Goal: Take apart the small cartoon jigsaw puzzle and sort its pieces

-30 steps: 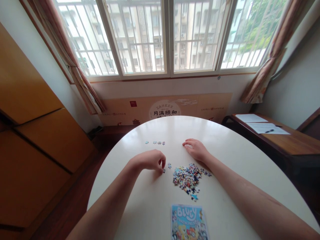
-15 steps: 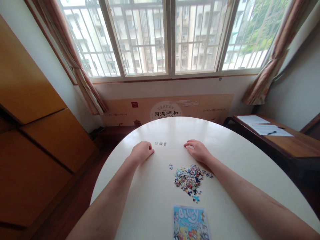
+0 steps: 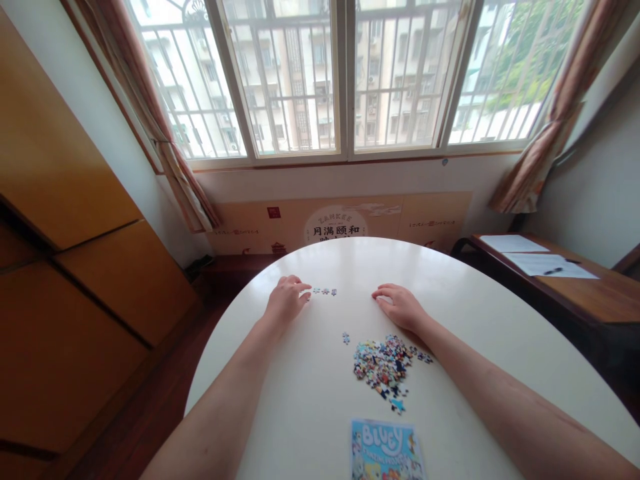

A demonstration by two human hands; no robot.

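Note:
My left hand rests on the round white table, its fingers bunched together beside a short row of small puzzle pieces. Whether a piece is under the fingertips I cannot see. My right hand lies on the table with fingers loosely curled and apart, holding nothing, just beyond a heap of loose puzzle pieces. One stray piece lies left of the heap. A blue puzzle picture card lies at the near edge.
A window with bars fills the far wall, curtains at both sides. A printed cardboard panel leans under the sill. Wooden cabinets stand at the left. A dark wooden side table with papers and a pen stands at the right.
My left hand has gone from beside the heap to the far left, next to the row of pieces. The right hand has stayed put. The view has tilted slightly.

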